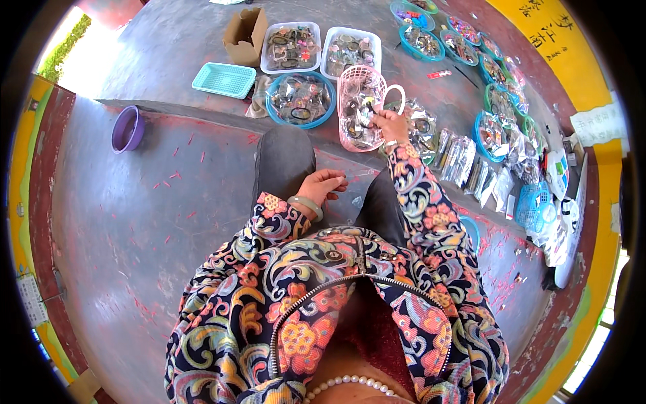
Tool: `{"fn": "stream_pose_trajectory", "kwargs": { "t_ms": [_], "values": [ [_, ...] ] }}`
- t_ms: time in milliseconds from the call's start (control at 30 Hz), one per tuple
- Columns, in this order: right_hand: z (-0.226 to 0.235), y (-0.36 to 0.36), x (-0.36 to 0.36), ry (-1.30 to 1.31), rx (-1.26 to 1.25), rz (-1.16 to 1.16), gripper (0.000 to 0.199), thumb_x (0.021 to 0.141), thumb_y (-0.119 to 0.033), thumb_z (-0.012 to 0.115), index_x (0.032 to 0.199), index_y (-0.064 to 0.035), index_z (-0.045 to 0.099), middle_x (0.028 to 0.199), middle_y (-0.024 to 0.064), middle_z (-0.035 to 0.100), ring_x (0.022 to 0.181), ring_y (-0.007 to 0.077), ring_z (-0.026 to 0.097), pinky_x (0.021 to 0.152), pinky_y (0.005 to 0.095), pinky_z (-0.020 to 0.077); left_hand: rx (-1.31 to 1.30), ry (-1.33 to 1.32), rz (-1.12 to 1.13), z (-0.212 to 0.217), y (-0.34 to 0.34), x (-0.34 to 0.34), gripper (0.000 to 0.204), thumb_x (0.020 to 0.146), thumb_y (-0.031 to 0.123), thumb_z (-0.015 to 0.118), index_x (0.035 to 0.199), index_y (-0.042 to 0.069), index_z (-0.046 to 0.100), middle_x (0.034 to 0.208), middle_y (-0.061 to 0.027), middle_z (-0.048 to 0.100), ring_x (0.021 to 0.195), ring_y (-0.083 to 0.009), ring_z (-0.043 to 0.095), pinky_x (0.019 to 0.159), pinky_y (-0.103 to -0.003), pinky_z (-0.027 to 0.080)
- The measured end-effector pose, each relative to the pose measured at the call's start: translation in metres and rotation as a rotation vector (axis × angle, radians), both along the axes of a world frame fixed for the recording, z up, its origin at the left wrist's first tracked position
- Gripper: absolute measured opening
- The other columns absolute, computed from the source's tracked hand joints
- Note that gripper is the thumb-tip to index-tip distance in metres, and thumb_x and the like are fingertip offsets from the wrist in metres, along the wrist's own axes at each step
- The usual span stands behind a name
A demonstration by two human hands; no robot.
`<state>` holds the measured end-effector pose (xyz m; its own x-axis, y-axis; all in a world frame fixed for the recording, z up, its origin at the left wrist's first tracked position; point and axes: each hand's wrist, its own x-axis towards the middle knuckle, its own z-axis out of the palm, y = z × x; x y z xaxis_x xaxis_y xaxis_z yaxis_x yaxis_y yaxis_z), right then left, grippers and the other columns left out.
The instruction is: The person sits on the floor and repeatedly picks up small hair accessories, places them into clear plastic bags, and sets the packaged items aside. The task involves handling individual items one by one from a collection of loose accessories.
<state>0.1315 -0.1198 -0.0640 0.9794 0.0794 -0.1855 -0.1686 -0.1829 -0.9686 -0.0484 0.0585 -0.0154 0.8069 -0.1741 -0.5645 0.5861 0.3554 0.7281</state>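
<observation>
My right hand [391,126] reaches over the right rim of a pink basket [344,135], its fingers closed at the small packets inside. What they grip is too small to make out. Clear packets with dark loops, like hair ties [356,124], fill the basket. Above my lap, my left hand [326,184] is closed, with a thin clear plastic bag [361,174] showing at its fingertips. A round blue basket [331,116] of similar packets stands just left of the pink one. More packets [421,128] lie right of my right hand.
Two white trays [266,66] [326,73], an aqua basket [202,82] and a cardboard box [245,50] stand farther back on the raised ledge. Several filled round baskets [418,55] and bundles of plastic packets [454,158] line the right. A purple tub [128,129] sits at left.
</observation>
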Motion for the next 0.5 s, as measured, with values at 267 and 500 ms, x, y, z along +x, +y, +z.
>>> {"fn": "stream_pose_trajectory", "kwargs": {
  "t_ms": [267,500],
  "values": [
    [-0.007,-0.013,0.024,0.176,-0.015,-0.045,0.02,0.078,-0.019,0.054,0.091,-0.0052,0.059,0.076,0.0009,0.062,0.061,0.0067,0.055,0.047,0.0183,0.038,0.003,-0.001,-0.027,-0.004,-0.003,0.0,0.018,0.081,0.013,0.053,0.096,0.004,0.054,0.085,-0.0054,0.059,0.077,-0.0117,0.055,0.061,-0.02,0.041],
    [0.005,-0.094,-0.007,0.141,0.176,-0.184,0.019,0.08,-0.018,0.052,0.089,-0.0037,0.059,0.075,0.0032,0.062,0.061,0.0061,0.054,0.046,0.0161,0.0369,0.02,-0.005,-0.064,-0.009,-0.007,0.001,0.016,0.082,0.013,0.052,0.095,0.004,0.054,0.086,-0.006,0.059,0.075,-0.0115,0.055,0.06,-0.02,0.042]
  ]
}}
